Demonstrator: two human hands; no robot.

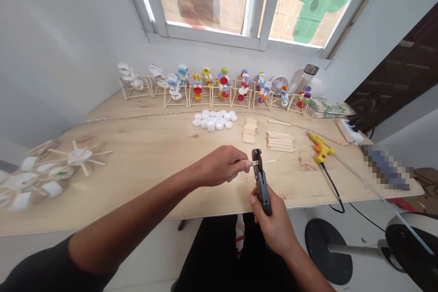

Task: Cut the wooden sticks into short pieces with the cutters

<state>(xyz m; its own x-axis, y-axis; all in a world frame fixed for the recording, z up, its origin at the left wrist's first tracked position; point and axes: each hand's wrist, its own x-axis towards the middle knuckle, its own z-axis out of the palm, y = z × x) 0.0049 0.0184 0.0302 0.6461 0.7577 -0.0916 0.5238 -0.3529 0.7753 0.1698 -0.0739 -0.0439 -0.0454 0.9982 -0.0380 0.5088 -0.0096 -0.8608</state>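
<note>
- Over the plywood tabletop (153,155), your left hand (222,166) clenches a thin wooden stick (268,162) near one end, pinched between the fingertips, not released.
- Your right hand (273,223) is closed firmly around a dark plier-type cutter (262,187), held nearly upright.
- Stick sits mid-table in front of you, resting in the cutter's jaws, just beside your left fingers.
- Stick looks light, stiff and probably brittle; take hold close to the jaws so it doesn't flex or snap.
- Cutter looks heavier and solid; keep your hold low on it.
- Farther along the table: white bottle caps (215,120), stacks of short sticks (280,141), a yellow hot glue gun (320,148), a row of bottle-cap models (212,86) on stick frames.
</note>
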